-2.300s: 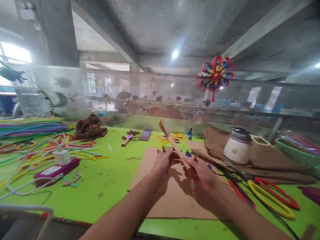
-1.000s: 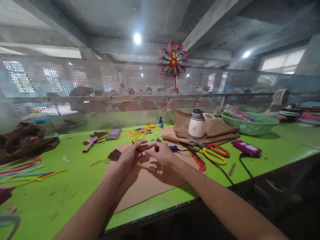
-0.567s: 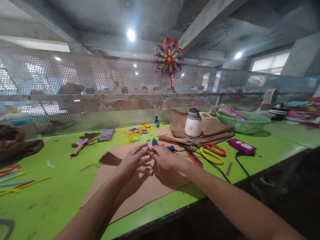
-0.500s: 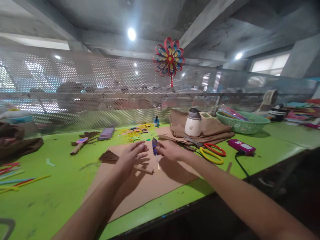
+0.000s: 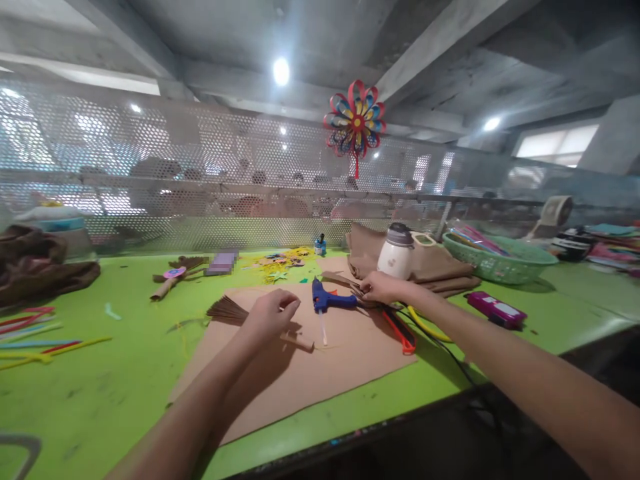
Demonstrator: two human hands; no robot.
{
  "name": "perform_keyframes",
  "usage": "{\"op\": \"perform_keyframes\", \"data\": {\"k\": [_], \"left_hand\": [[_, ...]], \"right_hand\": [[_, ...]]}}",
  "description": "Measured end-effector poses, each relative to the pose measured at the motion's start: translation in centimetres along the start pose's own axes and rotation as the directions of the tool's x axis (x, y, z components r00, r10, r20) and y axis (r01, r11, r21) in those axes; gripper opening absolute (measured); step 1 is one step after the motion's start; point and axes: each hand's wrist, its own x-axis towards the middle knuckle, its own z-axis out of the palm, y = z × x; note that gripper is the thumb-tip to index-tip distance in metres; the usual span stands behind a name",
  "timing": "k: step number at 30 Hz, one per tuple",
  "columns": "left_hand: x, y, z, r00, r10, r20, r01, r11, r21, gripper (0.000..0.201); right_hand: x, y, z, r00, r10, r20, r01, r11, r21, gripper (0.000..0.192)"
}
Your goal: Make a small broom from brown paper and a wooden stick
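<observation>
My right hand (image 5: 386, 288) has its fingers closed on the end of some dark brown paper strips (image 5: 345, 281) beside the bottle. Partly under that hand lie scissors with a red handle loop (image 5: 400, 332) and a yellow one (image 5: 427, 325). A blue glue gun (image 5: 334, 300) rests on the brown sheet (image 5: 300, 380) between my hands, a clear glue stick (image 5: 323, 328) jutting from it. My left hand (image 5: 270, 317) hovers, fingers loosely curled and seemingly holding nothing, above a pleated brown paper fan (image 5: 227, 309) and a small brown paper roll (image 5: 299, 342).
A white bottle (image 5: 395, 257) stands by folded brown cloth (image 5: 445, 267). Right are a green basket (image 5: 500, 261) and a magenta device (image 5: 496, 309). Yellow scraps (image 5: 287, 260), a blue jar (image 5: 320, 247) and coloured strips (image 5: 50, 350) lie about. A perforated screen (image 5: 240, 220) closes the back.
My right hand has let go of the glue gun and moved right to the brown strips. The scissors have turned. My left fingers have curled in, and the view has shifted slightly.
</observation>
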Motion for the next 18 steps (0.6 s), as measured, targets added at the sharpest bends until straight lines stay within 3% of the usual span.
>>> {"op": "perform_keyframes", "data": {"k": [9, 15, 18], "left_hand": [[-0.2, 0.5, 0.1, 0.997, 0.069, 0.038, -0.071, 0.996, 0.058, 0.03], [-0.2, 0.4, 0.4, 0.996, 0.064, 0.066, -0.069, 0.996, 0.062, 0.028], [-0.2, 0.1, 0.5, 0.995, 0.056, 0.087, -0.061, 0.996, 0.066, 0.027]], "right_hand": [[-0.4, 1.1, 0.5, 0.995, -0.013, -0.094, 0.001, 0.992, -0.128, 0.014], [1.2, 2.4, 0.2, 0.972, 0.053, -0.227, -0.109, 0.964, -0.243, 0.023], [2.3, 3.3, -0.4, 0.97, 0.087, -0.225, -0.156, 0.938, -0.31, 0.024]]}}
